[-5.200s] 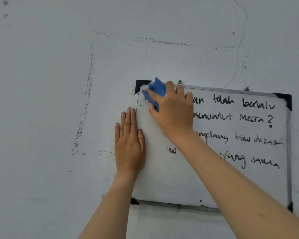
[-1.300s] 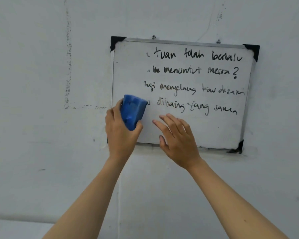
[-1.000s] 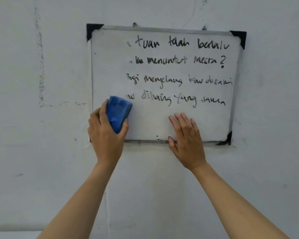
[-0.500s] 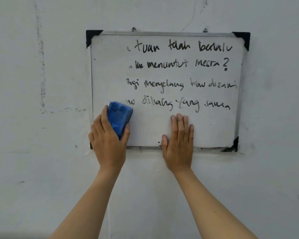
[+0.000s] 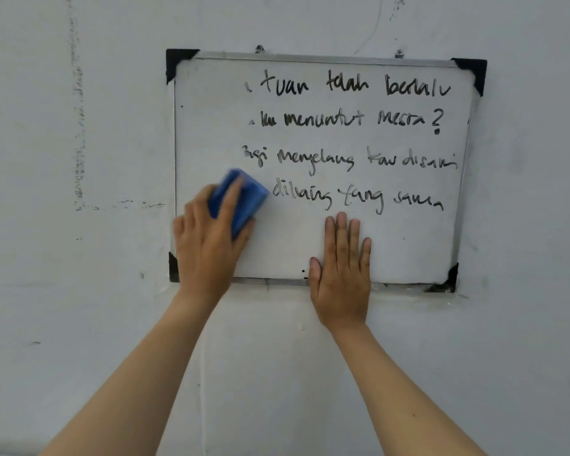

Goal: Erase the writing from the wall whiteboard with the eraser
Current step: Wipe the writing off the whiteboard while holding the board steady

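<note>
- Pale painted wall (image 5: 79,324) carries the wall whiteboard (image 5: 408,245), hung on two screws.
- Progress: the whiteboard's left strip is wiped clean; four lines of black writing (image 5: 349,120) remain across its centre and right. Judged well under half done.
- Left hand (image 5: 208,238) presses the blue eraser (image 5: 244,199) against the whiteboard's lower left, just left of the bottom line. Fingers (image 5: 231,205) lie across the eraser's back, thumb under it, clamped.
- Right hand (image 5: 343,274) lies flat on the whiteboard's bottom edge, fingers together, holding nothing.

Blue eraser (image 5: 244,200) on half-wiped whiteboard (image 5: 211,126), lower left
</note>
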